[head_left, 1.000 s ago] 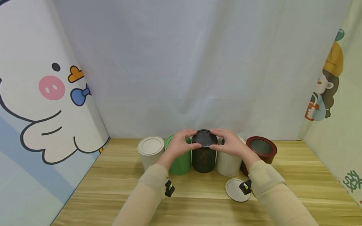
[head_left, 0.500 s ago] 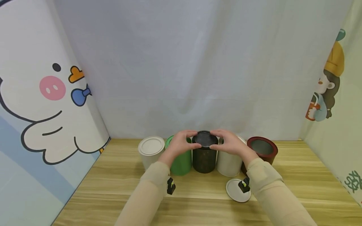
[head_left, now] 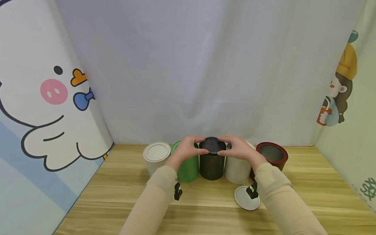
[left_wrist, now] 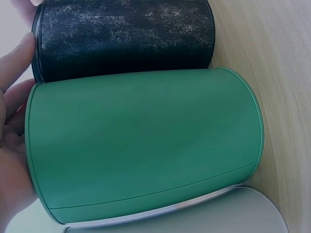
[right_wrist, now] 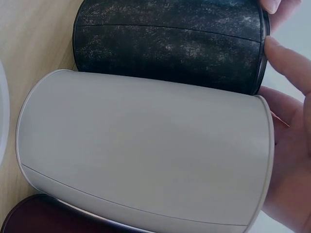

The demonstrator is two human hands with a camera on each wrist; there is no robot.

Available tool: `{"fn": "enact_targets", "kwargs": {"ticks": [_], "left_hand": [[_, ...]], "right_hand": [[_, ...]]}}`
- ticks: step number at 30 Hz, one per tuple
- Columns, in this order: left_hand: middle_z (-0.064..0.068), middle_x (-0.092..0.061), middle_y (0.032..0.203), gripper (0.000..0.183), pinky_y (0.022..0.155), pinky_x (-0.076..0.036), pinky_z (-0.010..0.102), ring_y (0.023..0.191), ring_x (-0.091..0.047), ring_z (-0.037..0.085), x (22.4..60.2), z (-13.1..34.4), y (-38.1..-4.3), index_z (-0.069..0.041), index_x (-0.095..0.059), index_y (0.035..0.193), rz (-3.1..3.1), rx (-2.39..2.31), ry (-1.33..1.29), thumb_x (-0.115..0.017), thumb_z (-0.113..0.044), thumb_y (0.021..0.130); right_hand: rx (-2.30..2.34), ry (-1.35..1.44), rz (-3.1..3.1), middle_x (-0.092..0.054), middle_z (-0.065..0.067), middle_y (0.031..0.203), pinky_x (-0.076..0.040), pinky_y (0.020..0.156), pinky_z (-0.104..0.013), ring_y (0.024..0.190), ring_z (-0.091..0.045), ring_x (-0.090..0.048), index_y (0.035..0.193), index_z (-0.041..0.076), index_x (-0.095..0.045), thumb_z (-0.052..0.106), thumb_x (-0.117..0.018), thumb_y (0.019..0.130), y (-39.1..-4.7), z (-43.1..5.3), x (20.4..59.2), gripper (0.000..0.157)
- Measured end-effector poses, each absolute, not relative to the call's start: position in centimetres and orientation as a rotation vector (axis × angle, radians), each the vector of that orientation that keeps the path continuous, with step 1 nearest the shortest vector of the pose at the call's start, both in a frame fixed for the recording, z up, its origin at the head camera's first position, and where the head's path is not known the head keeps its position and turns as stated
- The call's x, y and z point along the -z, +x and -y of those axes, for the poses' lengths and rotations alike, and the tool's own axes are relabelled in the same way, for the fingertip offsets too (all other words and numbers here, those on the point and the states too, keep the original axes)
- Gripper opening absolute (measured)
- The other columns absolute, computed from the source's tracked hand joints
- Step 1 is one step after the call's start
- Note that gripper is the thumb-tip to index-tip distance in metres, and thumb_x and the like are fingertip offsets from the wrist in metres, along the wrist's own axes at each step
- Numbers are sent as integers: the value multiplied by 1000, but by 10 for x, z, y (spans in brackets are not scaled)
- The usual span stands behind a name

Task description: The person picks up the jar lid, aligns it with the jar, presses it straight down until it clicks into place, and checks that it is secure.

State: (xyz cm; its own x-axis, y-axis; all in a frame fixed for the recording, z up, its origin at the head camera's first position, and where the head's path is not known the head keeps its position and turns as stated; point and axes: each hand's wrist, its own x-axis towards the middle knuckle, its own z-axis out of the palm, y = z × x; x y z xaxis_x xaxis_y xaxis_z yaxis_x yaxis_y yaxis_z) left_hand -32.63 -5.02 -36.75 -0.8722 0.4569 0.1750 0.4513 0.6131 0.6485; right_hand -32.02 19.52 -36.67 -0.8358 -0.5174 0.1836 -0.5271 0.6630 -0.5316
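Note:
In the head view a black can (head_left: 212,168) stands upright in the middle of a row of cans. On its top is a round black lid (head_left: 212,146). My left hand (head_left: 185,150) holds the lid's left edge between thumb and fingers. Opposite it, my right hand (head_left: 239,150) holds the right edge the same way. The left wrist view has a green can (left_wrist: 146,145) beside the black one, under the left hand. A white can (right_wrist: 146,145) fills the right wrist view, with the right hand behind its top rim; in the head view that hand hides much of its top.
Leftmost in the row is another white can (head_left: 157,152) with a lid on. A dark red can (head_left: 271,152) with a dark grey top ends the row at right. One round white lid (head_left: 246,198) lies on the wooden table (head_left: 205,215). Behind hangs a pale curtain (head_left: 205,81).
The black lid has sunk slightly, its far rim now lower against the can. Both hands keep their hold, and the wrists have turned a little. The other cans stay put.

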Motion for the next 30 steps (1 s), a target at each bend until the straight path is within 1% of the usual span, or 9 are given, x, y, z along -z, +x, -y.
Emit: {"fn": "enact_targets", "kwargs": {"ticks": [10,16,20,25,30], "left_hand": [[14,-57,139,56,106,-43,45,132,-49,30,370,50,-328,-3,-59,137,-2820,-1081,785,-77,-27,89],[14,-56,139,52,106,-43,44,131,-49,30,372,52,-328,-4,-60,136,-2812,-1110,793,-75,-24,91],[13,-57,139,49,105,-44,44,131,-50,30,373,53,-329,-6,-61,136,-2822,-1102,805,-73,-25,92],[8,-60,137,44,105,-44,43,131,-50,28,373,51,-331,-7,-65,132,-2846,-1039,813,-72,-25,93],[4,-60,137,40,104,-45,42,131,-50,27,372,50,-333,-7,-67,129,-2839,-1025,784,-72,-25,93]], "right_hand": [[-905,893,2873,-51,-27,139,-39,104,-59,129,-45,-46,140,-7,-50,24,-72,91,-319,-196,366,62],[-904,902,2848,-51,-27,140,-38,105,-59,130,-46,-44,139,-6,-52,25,-71,92,-320,-197,368,61],[-896,917,2796,-55,-27,135,-41,102,-59,127,-46,-48,136,-7,-55,25,-70,93,-319,-196,370,56],[-864,905,2763,-60,-25,129,-44,100,-57,122,-44,-53,131,-7,-60,21,-71,92,-317,-192,371,49],[-830,864,2782,-61,-23,129,-43,101,-55,122,-43,-53,130,-6,-62,21,-72,92,-316,-189,369,47]]}}
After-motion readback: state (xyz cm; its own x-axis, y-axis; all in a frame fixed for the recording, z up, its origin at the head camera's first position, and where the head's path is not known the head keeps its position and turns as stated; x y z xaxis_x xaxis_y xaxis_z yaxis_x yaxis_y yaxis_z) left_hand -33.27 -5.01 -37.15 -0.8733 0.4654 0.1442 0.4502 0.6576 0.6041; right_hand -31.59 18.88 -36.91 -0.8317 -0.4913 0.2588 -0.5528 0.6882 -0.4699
